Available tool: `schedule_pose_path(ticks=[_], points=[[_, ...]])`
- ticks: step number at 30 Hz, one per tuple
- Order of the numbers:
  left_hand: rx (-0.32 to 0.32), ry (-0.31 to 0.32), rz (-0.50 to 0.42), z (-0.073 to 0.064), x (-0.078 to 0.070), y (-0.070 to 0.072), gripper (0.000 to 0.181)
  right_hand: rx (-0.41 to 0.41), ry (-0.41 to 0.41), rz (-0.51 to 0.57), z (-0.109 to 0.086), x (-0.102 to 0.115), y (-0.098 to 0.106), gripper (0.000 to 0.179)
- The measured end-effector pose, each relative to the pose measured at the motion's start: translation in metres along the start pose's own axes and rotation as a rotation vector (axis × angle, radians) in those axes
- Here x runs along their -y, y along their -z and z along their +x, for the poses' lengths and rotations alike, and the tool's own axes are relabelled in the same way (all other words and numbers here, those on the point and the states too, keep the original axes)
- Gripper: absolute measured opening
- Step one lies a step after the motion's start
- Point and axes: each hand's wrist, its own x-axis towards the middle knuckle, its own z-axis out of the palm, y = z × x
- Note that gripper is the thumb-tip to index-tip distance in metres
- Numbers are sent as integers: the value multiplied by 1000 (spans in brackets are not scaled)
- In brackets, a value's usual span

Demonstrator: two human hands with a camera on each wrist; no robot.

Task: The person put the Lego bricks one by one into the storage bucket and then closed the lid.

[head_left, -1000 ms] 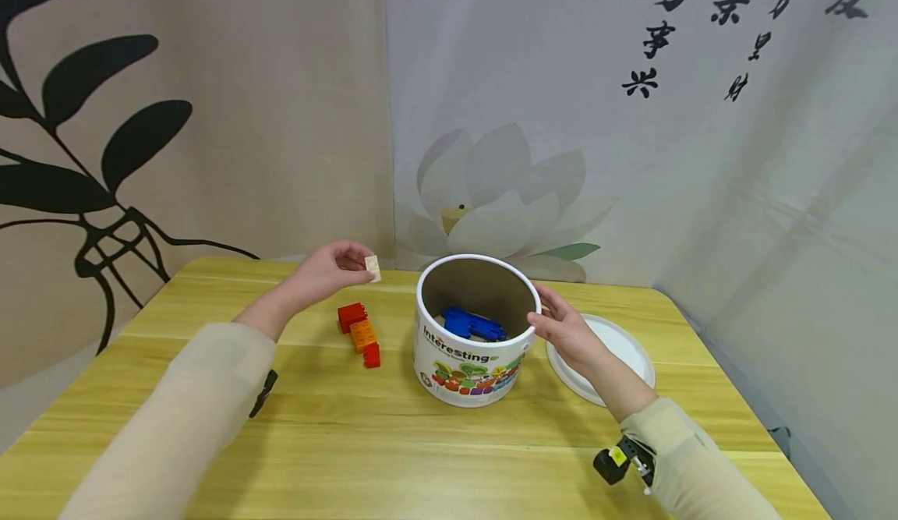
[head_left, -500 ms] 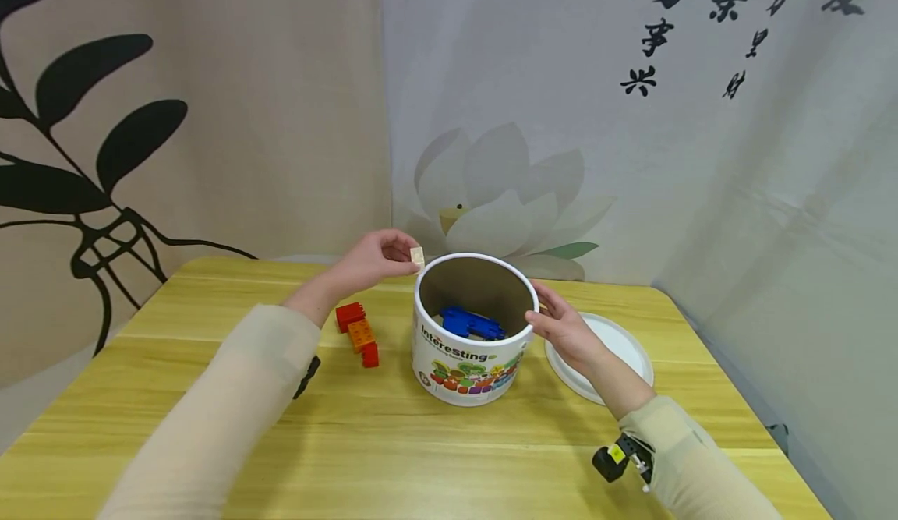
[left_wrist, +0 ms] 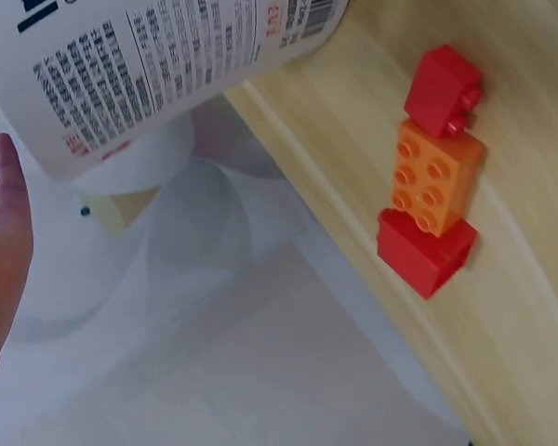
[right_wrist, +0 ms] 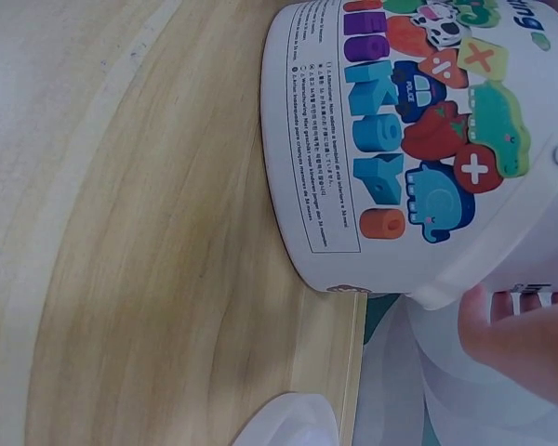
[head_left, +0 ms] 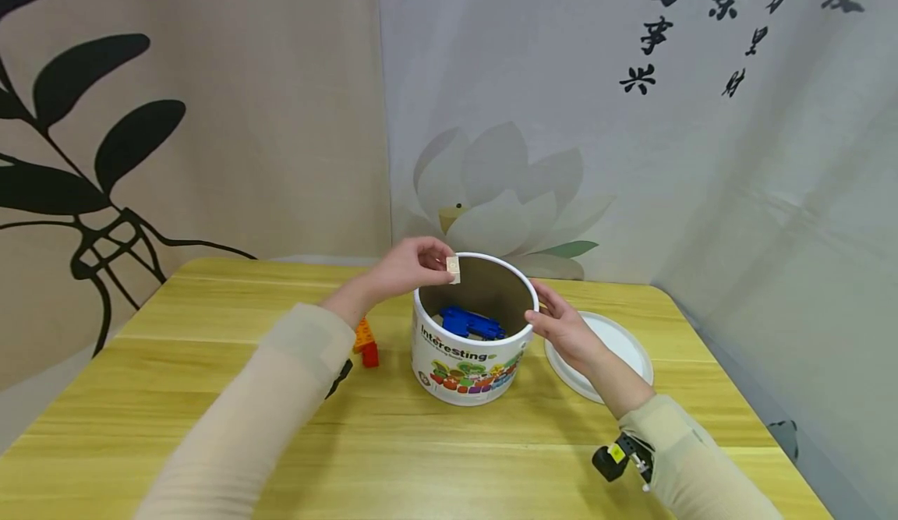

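Note:
My left hand [head_left: 414, 265] pinches a small cream building block [head_left: 453, 270] over the left rim of a white round bucket [head_left: 449, 380]. Inside the bucket lie blue blocks [head_left: 471, 323]. With thumb and fingers, my right hand [head_left: 567, 331] grips the bucket's right rim. On the table left of the bucket, an orange block [left_wrist: 439, 177] sits between two red blocks, one nearer the bucket [left_wrist: 444, 90] and one farther off [left_wrist: 424, 252]; in the head view the left forearm partly covers this row. The held block does not show in the left wrist view.
A white round lid [head_left: 624, 348] lies flat on the table right of the bucket, partly behind the right forearm. The wooden table [head_left: 435, 465] ends just behind the bucket, where a printed curtain [head_left: 281, 114] hangs.
My left hand has moved right with the cream block, from beyond the red and orange blocks to the bucket's opening. My right hand stays on the rim.

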Motion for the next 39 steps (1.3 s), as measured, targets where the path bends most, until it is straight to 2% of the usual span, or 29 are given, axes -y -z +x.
schedule_pose_path(ticks=[11,15,19,24,30,35,39], points=[[49,-29,-4,9,-7,-20,32,-11,-20,1,2,0,4,67],[45,-41,-4,8,-4,-18,35,-13,-19,4,3,-2,3,66],[-18,-37,-14,5,3,-7,40,-10,-11,3,2,-2,3,65],[-99,2,-11,-6,15,13,40,-11,-16,-13,2,-1,2,64],[-158,58,-15,-20,39,32,41,-11,-16,-17,2,0,3,65],[-204,100,15,-32,65,40,43,-17,-21,-3,2,1,2,63],[-219,165,33,-43,84,44,43,-12,-21,4,2,0,2,65]])
